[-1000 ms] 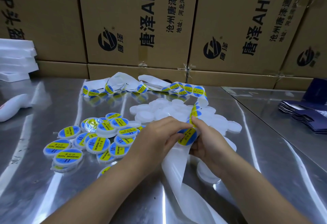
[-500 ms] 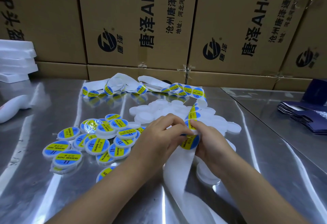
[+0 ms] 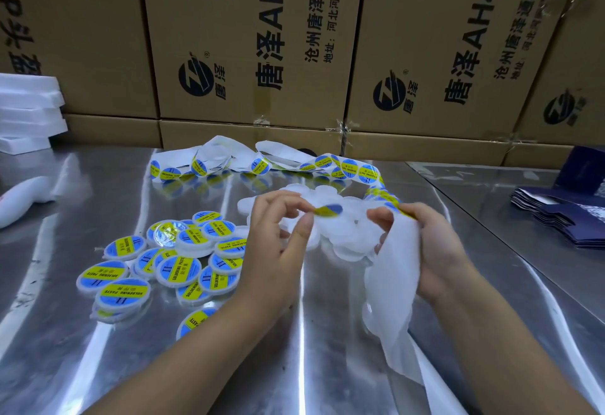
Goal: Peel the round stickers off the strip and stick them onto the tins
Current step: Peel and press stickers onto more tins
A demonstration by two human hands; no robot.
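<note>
One sticker [image 3: 329,210] pinched in my left hand [image 3: 275,257].
Thumb and forefinger hold its edge; my right hand [image 3: 438,250] grips the strip [image 3: 391,280]; I count roughly fifteen labelled tins [image 3: 178,270].

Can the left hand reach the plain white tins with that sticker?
Probably yes. The left hand, pinching the round blue-and-yellow sticker, is right beside the pile of plain white round tins with nothing between; the right hand holds the white backing strip off to the side.
</note>
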